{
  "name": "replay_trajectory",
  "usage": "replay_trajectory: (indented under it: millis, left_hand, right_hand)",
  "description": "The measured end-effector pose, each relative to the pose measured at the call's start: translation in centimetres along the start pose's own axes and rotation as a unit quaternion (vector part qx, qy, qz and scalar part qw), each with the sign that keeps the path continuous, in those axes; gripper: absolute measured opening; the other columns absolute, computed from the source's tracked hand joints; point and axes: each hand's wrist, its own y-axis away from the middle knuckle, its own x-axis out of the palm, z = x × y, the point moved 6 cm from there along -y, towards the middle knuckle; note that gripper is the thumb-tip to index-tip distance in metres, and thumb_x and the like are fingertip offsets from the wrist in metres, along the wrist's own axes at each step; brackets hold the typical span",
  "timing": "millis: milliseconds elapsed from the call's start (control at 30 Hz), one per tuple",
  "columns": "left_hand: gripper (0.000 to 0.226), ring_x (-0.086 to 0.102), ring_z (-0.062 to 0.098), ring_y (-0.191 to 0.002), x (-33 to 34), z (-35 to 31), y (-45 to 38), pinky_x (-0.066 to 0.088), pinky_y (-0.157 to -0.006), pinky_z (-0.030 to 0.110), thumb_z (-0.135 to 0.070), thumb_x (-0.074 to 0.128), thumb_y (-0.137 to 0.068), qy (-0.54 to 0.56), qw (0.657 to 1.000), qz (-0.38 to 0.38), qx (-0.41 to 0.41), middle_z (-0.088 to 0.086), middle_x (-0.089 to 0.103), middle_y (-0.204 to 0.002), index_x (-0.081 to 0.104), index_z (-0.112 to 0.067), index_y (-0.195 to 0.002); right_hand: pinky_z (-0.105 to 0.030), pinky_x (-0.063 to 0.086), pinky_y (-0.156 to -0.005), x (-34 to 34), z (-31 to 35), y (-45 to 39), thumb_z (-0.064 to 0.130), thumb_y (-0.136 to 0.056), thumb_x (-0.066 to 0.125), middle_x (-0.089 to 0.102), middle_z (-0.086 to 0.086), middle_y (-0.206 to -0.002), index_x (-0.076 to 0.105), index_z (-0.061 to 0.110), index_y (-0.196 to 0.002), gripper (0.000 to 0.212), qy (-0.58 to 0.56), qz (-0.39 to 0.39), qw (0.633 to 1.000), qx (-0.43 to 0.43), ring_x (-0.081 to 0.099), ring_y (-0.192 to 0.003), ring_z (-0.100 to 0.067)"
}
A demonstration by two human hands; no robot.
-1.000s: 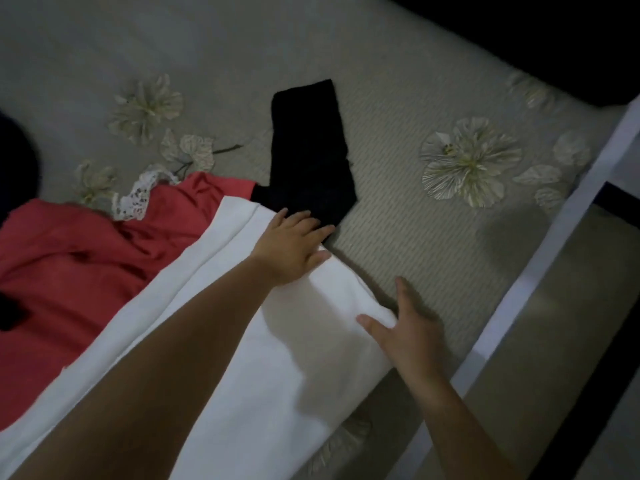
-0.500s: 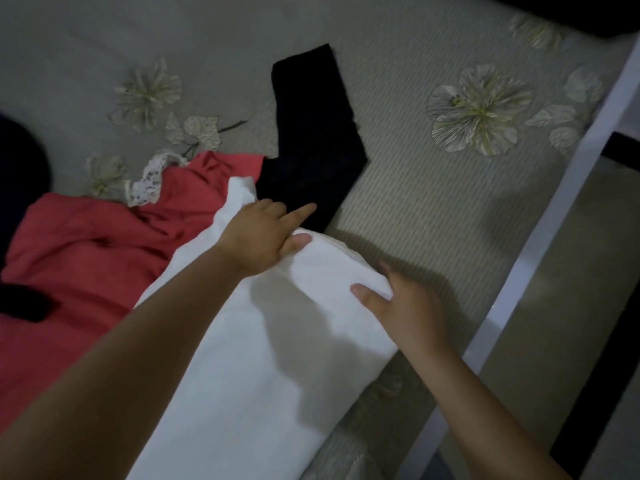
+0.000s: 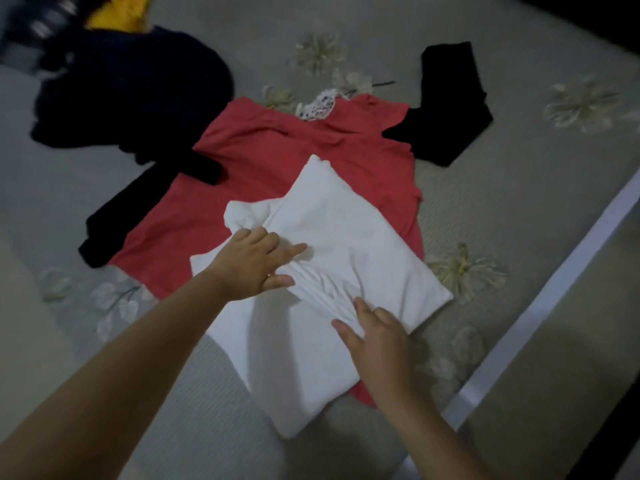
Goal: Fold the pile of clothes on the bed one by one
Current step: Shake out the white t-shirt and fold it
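Dim room; grey-green bedspread [image 3: 519,209] with pale flower print, a white bed edge [image 3: 540,327] running diagonally at right. Nearest: right hand [image 3: 377,337] lies flat on the near-right part of the white garment [image 3: 346,237], fingers loosely spread, holding nothing, pressing cloth that is bunched into ridges just beyond the fingertips. Left hand [image 3: 252,265] likewise flat and open on the garment's left part, index finger stretched toward the middle, gripping nothing. White garment sits near the bed's edge, mostly on top of the red garment [image 3: 242,188]; it looks part-folded into a rough rectangle, long axis running from near-left to far-right along the diagonal, one narrow corner pointing away toward the red neckline, a loose puckered flap at its left. Judgement: fold in hand is being smoothed, not finished. Beneath and beyond: red garment spread open, unfolded, white lace trim [image 3: 318,105] at its far end. A black piece [image 3: 145,202] trails across its left side; another black piece [image 3: 450,109] lies at far right, seemingly folded, though too dark to be sure. Farthest left: dark heap [image 3: 128,88] with something yellow [image 3: 117,12] behind, blurred, untouched. Most of the pile appears left to do.
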Motion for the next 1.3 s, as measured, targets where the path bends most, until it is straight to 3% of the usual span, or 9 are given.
replay_trajectory:
  millis: [233,467,533,633,733,833,967,1133,1300]
  left_hand:
    - [0.083,0.055,0.024,-0.059,2.2,2.2,9.3,0.042,-0.060,0.030,-0.059,0.002,-0.091,-0.031,0.999,0.009,-0.019,0.008,0.057,-0.066,0.068,-0.012,-0.108]
    - [0.087,0.061,0.041,-0.078,6.6,2.6,18.6,0.048,-0.072,0.053,-0.061,0.004,-0.090,0.055,0.982,0.051,-0.174,0.023,0.062,-0.083,0.066,-0.004,-0.112]
    - [0.079,0.056,0.044,-0.091,7.8,2.3,20.1,0.044,-0.080,0.053,-0.064,0.018,-0.087,0.181,0.934,0.041,-0.306,0.028,0.058,-0.098,0.051,-0.006,-0.129]
    - [0.069,0.050,0.036,-0.115,9.8,0.4,20.3,0.042,-0.094,0.046,-0.037,0.050,-0.089,0.441,0.760,-0.003,-0.477,0.021,0.050,-0.127,0.018,-0.012,-0.145]
    - [0.092,0.035,0.030,-0.131,10.0,-1.9,18.8,0.031,-0.108,0.044,-0.040,0.063,-0.080,0.516,0.648,-0.094,-0.553,0.015,0.033,-0.144,0.004,-0.015,-0.146]
    - [0.091,0.017,0.036,-0.137,9.1,-2.1,17.6,0.017,-0.111,0.045,-0.048,0.058,-0.079,0.416,0.685,-0.090,-0.591,0.026,0.014,-0.148,0.007,-0.014,-0.146]
    - [0.081,0.012,0.037,-0.138,8.4,-1.0,16.1,0.014,-0.112,0.045,-0.045,0.043,-0.076,0.378,0.728,-0.076,-0.567,0.026,0.009,-0.149,0.016,-0.013,-0.146]
    - [0.067,0.012,0.034,-0.139,9.3,-1.3,15.7,0.017,-0.113,0.045,-0.046,0.053,-0.086,0.340,0.767,-0.004,-0.544,0.021,0.009,-0.151,0.030,-0.016,-0.142]
    - [0.072,0.010,0.029,-0.140,9.7,-1.0,15.7,0.015,-0.112,0.043,-0.041,0.051,-0.088,0.292,0.782,0.031,-0.549,0.017,0.008,-0.153,0.023,-0.003,-0.142]
  right_hand:
    - [-0.027,0.037,-0.090,8.2,5.5,4.7,0.041,-0.094,0.039,0.053,-0.008,-0.124,0.029,0.015,-0.142,0.055,0.063,0.049,0.995,-0.055,0.048,-0.113,-0.022]
    - [-0.024,0.042,-0.088,14.0,6.4,8.5,0.032,-0.081,0.066,0.056,-0.015,-0.114,0.036,0.003,-0.137,0.070,0.140,0.103,0.977,-0.126,0.054,-0.101,-0.024]
    - [-0.024,0.038,-0.093,14.5,5.6,9.1,0.032,-0.084,0.062,0.051,-0.016,-0.119,0.030,0.004,-0.140,0.070,0.089,0.160,0.972,-0.149,0.051,-0.107,-0.024]
    - [-0.028,0.037,-0.097,13.4,4.5,9.6,0.023,-0.091,0.052,0.051,-0.013,-0.121,0.036,0.008,-0.137,0.051,-0.038,0.239,0.960,-0.144,0.049,-0.109,-0.022]
    - [-0.038,0.049,-0.072,9.9,2.5,8.3,0.012,-0.085,0.057,0.061,-0.013,-0.089,0.059,-0.003,-0.114,0.032,-0.065,0.048,0.993,-0.089,0.055,-0.082,-0.023]
    - [-0.028,0.034,-0.084,7.0,-0.5,7.3,0.025,-0.084,0.065,0.044,-0.009,-0.111,0.040,0.009,-0.135,0.059,-0.064,-0.098,0.990,0.074,0.040,-0.102,-0.018]
    - [-0.023,0.032,-0.086,8.9,-2.4,6.2,0.035,-0.081,0.065,0.036,-0.017,-0.136,0.008,0.026,-0.146,0.087,-0.204,-0.055,0.948,0.238,0.040,-0.104,-0.018]
    - [-0.023,0.031,-0.080,11.1,-2.7,5.3,0.033,-0.078,0.070,0.043,-0.017,-0.130,0.008,0.031,-0.145,0.091,-0.282,-0.105,0.902,0.310,0.046,-0.101,-0.021]
    - [-0.026,0.034,-0.096,10.7,-3.1,4.6,0.012,-0.078,0.069,0.041,-0.012,-0.138,0.018,0.023,-0.145,0.085,-0.298,-0.158,0.902,0.270,0.045,-0.119,-0.023]
